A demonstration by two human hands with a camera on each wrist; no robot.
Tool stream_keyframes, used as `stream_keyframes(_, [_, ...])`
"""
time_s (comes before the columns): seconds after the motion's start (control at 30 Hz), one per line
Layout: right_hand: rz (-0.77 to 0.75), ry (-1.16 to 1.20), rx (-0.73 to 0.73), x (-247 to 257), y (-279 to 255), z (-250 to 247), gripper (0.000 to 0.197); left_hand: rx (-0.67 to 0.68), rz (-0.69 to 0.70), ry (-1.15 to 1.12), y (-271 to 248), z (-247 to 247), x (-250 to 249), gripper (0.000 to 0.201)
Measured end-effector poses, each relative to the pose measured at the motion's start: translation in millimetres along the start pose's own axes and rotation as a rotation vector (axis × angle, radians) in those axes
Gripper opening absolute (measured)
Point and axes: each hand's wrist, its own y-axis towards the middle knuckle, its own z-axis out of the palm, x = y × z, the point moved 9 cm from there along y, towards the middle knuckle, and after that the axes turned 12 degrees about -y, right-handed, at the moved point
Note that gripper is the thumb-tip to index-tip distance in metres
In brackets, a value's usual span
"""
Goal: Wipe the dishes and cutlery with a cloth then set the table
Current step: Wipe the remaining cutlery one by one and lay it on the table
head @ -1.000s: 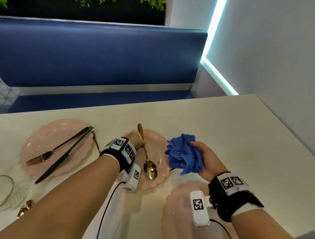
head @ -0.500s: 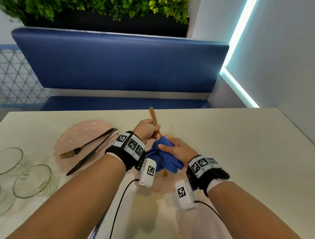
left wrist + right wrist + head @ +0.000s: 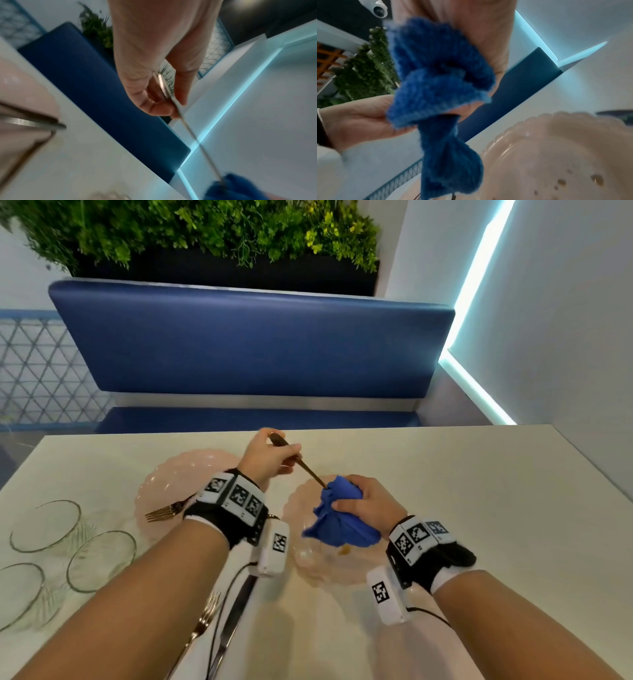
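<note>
My left hand (image 3: 270,457) grips the handle of a gold spoon (image 3: 301,465) above the table. The spoon's bowl is hidden inside a blue cloth (image 3: 339,515), which my right hand (image 3: 363,501) squeezes around it. Both hands hover over a pink scalloped plate (image 3: 308,563) with small wet spots. In the left wrist view the spoon handle (image 3: 173,100) runs from my fingers down into the cloth (image 3: 236,188). In the right wrist view the bunched cloth (image 3: 436,86) hangs from my hand above the plate (image 3: 556,155).
A second pink plate (image 3: 171,477) at the left holds a fork (image 3: 164,511). Another fork (image 3: 202,625) and a knife (image 3: 233,618) lie near the front edge. Clear glass bowls (image 3: 99,559) stand at the far left. A blue bench (image 3: 253,347) runs behind the white table (image 3: 479,491).
My left hand lifted the spoon off the plate. My right hand brought the cloth over and closed it around the spoon's bowl. The camera view tilted upward.
</note>
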Motion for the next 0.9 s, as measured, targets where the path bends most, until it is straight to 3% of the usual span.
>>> stream_keyframes(0.1, [-0.027, 0.04, -0.06, 7.8, -1.1, -22.7, 0.02, 0.116, 0.041, 0.165, -14.3, -9.9, -29.7, 0.013])
stream_keyframes(0.2, [-0.015, 0.174, -0.289, 7.3, 1.4, -54.9, 0.016, 0.26, 0.013, 0.408, -38.7, -7.5, -37.0, 0.009])
stream_keyframes(0.3, [0.009, 0.268, -0.543, 11.1, -0.3, -70.5, 0.012, 0.291, 0.007, 0.595, -63.8, 0.3, -23.9, 0.021])
stream_keyframes(0.37, [0.039, 0.353, -0.698, 13.8, -5.3, -68.8, 0.012, 0.275, 0.023, 0.606, -80.4, 6.9, -5.2, 0.025])
stream_keyframes(0.43, [0.109, 0.468, -0.762, 11.9, -7.9, -53.0, 0.021, 0.237, 0.011, 0.478, -95.6, 8.8, 18.7, 0.025])
stream_keyframes(0.53, [0.256, 0.589, -0.677, -0.3, -3.1, -8.3, 0.028, 0.181, -0.097, 0.252, -110.7, 3.6, 55.1, 0.026])
stream_keyframes(0.67, [0.227, 0.602, -0.487, 3.4, 3.7, 5.7, 0.017, 0.183, -0.176, 0.134, -122.4, -3.7, 61.1, 0.025])
stream_keyframes(0.77, [0.171, 0.547, -0.566, 12.5, -3.1, -20.5, 0.024, 0.194, -0.142, 0.163, -124.4, -9.2, 47.6, 0.024])
stream_keyframes(0.87, [0.219, 0.566, -0.56, 7.5, -7.5, -4.7, 0.003, 0.163, -0.108, 0.267, -121.6, -14.0, 51.2, 0.025])
stream_keyframes(0.9, [0.257, 0.547, -0.528, 6.6, -10.9, 3.8, 0.014, 0.145, -0.103, 0.296, -120.1, -16.0, 55.7, 0.025])
